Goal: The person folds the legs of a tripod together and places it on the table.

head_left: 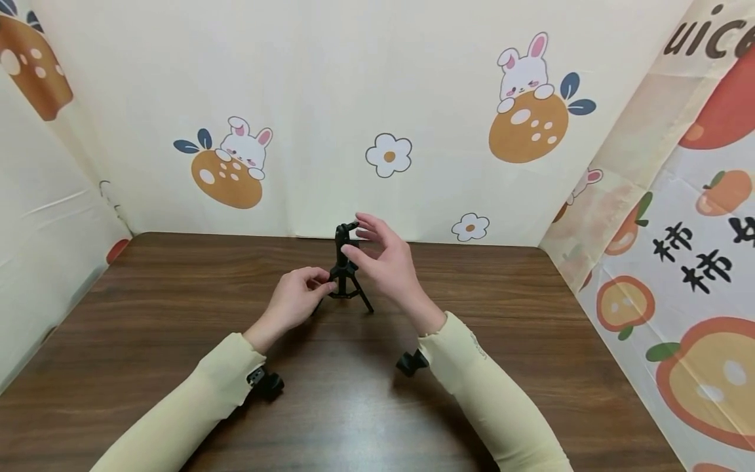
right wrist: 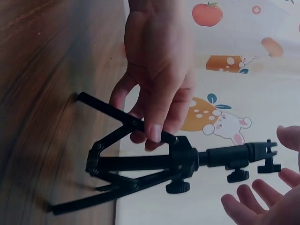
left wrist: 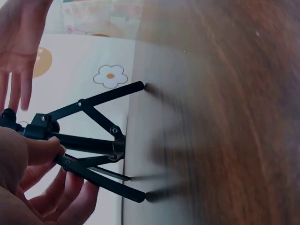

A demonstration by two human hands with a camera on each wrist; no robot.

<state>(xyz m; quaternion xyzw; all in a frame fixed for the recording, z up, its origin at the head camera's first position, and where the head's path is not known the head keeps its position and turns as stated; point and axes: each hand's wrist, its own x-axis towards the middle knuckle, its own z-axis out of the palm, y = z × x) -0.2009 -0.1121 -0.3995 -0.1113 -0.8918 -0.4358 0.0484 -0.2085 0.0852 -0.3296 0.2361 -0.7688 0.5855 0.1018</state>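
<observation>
A small black tripod (head_left: 342, 272) stands with spread legs near the back of the wooden table. My left hand (head_left: 297, 298) pinches one of its legs between thumb and fingers; the right wrist view shows this left hand (right wrist: 161, 79) with its thumb on the upper part of the leg. Beside the tripod's head, my right hand (head_left: 386, 265) has its fingers spread and curved. In the right wrist view a gap shows between the right hand (right wrist: 276, 197) and the clamp-like top of the tripod (right wrist: 136, 163). Knobs stick out from the tripod's centre post.
The brown wooden table (head_left: 177, 314) meets a pale curtain (head_left: 324, 98) printed with rabbits and fruit right behind the tripod. Another printed cloth (head_left: 678, 262) hangs along the right side. Black wrist devices (head_left: 268, 385) sit under both sleeves.
</observation>
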